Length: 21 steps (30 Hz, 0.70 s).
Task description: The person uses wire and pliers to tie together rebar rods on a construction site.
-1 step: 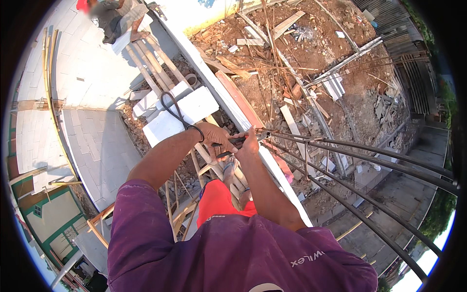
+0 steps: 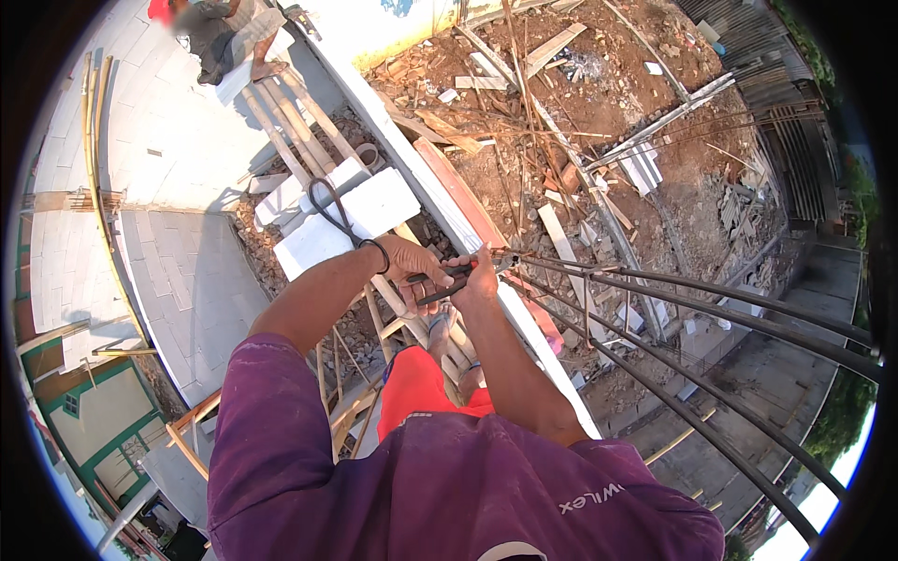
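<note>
My left hand is closed around the dark handles of a pair of pincers at the centre of the head view. Close beside it, my right hand grips the same tool nearer its head, thumb pointing up. The jaws sit at the near end of several dark steel reinforcing bars that run off to the right. Thin wire may be at the jaws, but it is too small to tell. A black wristband circles my left wrist.
White blocks with a dark looped cord lie beyond my left hand. Bamboo poles run under my feet. A pale wall top borders a lower, rubble-strewn dirt floor. Another person sits at the upper left.
The pincers' handles appear slightly farther apart, and my left fingers have shifted a little on them. My right hand has barely moved.
</note>
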Tool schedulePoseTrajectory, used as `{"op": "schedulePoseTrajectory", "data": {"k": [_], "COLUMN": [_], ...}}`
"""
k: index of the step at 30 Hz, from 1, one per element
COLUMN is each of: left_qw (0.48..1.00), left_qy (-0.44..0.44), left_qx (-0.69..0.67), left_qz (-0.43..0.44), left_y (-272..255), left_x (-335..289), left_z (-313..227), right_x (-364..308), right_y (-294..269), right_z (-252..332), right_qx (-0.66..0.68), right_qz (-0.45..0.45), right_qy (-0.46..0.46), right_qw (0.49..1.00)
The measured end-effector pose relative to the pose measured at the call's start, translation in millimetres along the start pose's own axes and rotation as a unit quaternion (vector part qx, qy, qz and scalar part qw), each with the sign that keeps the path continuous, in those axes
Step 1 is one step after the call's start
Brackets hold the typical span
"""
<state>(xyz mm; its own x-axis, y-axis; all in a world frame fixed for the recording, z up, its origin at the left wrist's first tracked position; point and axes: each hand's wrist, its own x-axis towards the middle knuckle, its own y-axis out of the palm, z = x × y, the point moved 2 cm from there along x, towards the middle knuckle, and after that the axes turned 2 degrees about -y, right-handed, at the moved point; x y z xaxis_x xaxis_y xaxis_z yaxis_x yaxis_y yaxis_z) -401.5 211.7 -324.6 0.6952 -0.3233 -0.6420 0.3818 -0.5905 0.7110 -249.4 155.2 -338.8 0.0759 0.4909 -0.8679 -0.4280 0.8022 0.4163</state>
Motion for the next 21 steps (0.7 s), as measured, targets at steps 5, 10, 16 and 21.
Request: {"op": "schedulePoseTrajectory", "data": {"k": [5,10,16,21], "left_qw": [0.978,0.974,0.838,0.677], "left_qy": [0.100,0.060,0.010,0.016], "left_qx": [-0.156,-0.217,0.427,0.616], "left_qz": [0.095,0.033,-0.340,-0.403], "left_y": [42,61,32,32], "left_x": [32,32,7,2], "left_z": [28,11,-16,-35], "right_x": [-7,-10,-49,-101], "right_y": [-20,-41,-210,-398], "right_z": [19,44,99,157], "right_qx": [-0.034,-0.175,-0.468,-0.509], "right_qz": [0.060,0.104,0.085,-0.156], "right_qy": [0.029,0.058,0.022,-0.065], "right_qw": [0.997,0.977,0.879,0.844]}}
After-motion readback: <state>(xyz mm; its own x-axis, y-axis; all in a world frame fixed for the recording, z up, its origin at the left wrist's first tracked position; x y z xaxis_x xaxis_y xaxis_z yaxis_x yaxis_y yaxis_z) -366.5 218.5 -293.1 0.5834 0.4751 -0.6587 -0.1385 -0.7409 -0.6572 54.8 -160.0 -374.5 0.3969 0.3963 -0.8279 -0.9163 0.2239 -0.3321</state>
